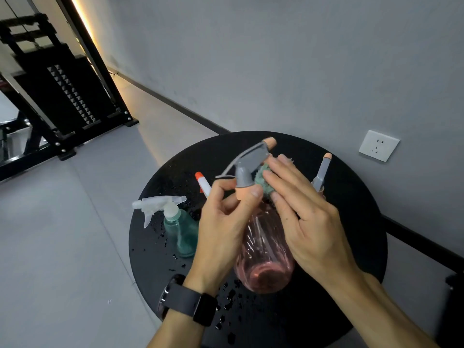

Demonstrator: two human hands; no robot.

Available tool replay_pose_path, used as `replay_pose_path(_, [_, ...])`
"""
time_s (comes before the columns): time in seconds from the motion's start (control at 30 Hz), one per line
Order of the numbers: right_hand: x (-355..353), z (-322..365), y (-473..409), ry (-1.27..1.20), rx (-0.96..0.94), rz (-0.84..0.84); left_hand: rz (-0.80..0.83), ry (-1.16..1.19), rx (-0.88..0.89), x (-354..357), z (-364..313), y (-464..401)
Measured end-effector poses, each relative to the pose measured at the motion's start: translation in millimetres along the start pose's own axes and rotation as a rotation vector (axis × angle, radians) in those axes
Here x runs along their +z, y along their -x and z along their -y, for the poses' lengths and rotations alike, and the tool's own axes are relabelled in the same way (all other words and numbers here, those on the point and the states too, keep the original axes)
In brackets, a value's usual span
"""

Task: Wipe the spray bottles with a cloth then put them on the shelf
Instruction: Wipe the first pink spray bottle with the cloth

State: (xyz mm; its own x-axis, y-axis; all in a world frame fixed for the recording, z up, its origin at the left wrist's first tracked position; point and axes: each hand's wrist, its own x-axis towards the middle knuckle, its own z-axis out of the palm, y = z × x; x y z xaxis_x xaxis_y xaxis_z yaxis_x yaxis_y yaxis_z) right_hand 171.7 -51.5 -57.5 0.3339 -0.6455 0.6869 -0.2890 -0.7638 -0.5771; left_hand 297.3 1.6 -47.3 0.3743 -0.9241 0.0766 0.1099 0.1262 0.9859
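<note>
Above the round black table (pixel 351 222) I hold a pink see-through spray bottle (pixel 263 249) with a grey trigger head, its bottom turned toward me. My left hand (pixel 221 222) grips it at the neck, thumb on the peach collar. With straight fingers, my right hand (pixel 301 217) presses a teal cloth (pixel 262 179) against the head and neck. A teal bottle (pixel 180 229) with a clear white sprayer stands on the table to the left. Behind my hands show an orange-tipped white nozzle (pixel 202 183) and a grey sprayer with a peach tip (pixel 322 172).
Water drops speckle the table top around the bottles. A grey wall with a white socket (pixel 379 145) runs behind the table. A black metal rack (pixel 62 96) stands at the far left on the grey floor.
</note>
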Motion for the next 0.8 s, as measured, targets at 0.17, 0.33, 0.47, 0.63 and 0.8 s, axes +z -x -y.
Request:
replay_pose_path(0.17, [0,1,-3,0.035,-0.023,-0.075,0.041,-0.030,-0.038,2,3,-1])
replay_pose_path(0.33, [1,1,-2,0.006,-0.010,-0.028,-0.011,0.037,-0.049,-2,1,-5])
replay_pose_path(0.47, [1,0,0,-0.043,0.029,0.011,-0.061,0.187,-0.114,-8,2,-11])
replay_pose_path(0.63, [-4,4,-2,-0.140,0.110,-0.009,-0.128,0.005,-0.100,-10,4,-13])
replay_pose_path(0.8, [-12,9,-10,-0.154,0.172,-0.124,-0.106,-0.271,-0.070,-2,10,-10])
